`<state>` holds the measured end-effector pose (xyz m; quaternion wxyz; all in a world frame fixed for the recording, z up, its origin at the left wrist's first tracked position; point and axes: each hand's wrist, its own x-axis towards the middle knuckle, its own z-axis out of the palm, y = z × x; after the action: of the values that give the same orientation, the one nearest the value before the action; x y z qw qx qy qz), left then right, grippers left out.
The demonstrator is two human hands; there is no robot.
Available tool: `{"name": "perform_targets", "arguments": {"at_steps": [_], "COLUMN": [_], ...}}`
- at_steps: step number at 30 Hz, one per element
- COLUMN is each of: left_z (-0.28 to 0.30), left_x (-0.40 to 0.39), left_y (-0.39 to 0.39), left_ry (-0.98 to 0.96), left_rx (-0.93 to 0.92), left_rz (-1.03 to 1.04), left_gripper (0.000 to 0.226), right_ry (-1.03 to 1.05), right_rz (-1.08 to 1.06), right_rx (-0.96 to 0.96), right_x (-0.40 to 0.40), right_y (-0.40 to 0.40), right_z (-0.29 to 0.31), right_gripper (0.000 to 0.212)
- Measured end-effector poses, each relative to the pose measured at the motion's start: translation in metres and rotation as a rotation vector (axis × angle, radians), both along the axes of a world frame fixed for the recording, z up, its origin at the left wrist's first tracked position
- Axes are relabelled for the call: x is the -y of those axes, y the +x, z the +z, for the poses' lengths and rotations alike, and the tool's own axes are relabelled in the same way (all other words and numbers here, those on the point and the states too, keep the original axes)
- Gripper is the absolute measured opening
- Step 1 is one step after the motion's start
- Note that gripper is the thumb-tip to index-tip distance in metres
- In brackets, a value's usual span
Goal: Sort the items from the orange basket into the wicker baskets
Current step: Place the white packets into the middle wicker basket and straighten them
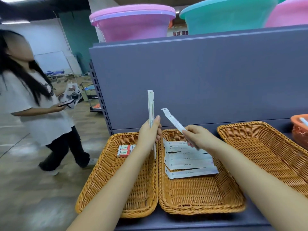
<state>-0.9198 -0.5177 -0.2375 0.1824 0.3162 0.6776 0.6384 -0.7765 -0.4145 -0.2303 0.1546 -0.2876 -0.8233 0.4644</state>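
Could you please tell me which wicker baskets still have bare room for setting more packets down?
The right wicker basket looks bare throughout. The middle basket is free at its near half, crowded behind by flat white packets. The left basket holds only small red boxes at its far end.

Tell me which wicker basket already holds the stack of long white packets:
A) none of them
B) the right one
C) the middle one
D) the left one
C: the long white packets lie stacked in the middle wicker basket, while the left wicker basket holds only small red and white boxes and the right wicker basket shows no packets.
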Motion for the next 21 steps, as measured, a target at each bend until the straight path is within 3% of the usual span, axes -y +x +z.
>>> {"name": "perform_targets", "arguments": {"at_steps": [10,16,21], "left_z": [0.002,-0.002,-0.001], "left_x": [0.001,0.002,0.001], "left_y": [0.003,0.003,0.003], "left_ry": [0.03,0.021,0.008], "left_rx": [0.031,0.034,0.037], "left_rz": [-0.044,-0.059,-0.067], "left_gripper": [0.034,0.034,0.034], "right_ry": [0.366,0.387,0.425], "right_rz": [0.289,0.416,0.413], "right_rx": [0.462,0.546,0.555], "right_x": [-0.01,0.0,0.006], "right_y": [0.036,0.043,0.037], "right_z": [-0.007,-0.017,-0.029], "right_gripper": [0.026,0.008,0.013]}}
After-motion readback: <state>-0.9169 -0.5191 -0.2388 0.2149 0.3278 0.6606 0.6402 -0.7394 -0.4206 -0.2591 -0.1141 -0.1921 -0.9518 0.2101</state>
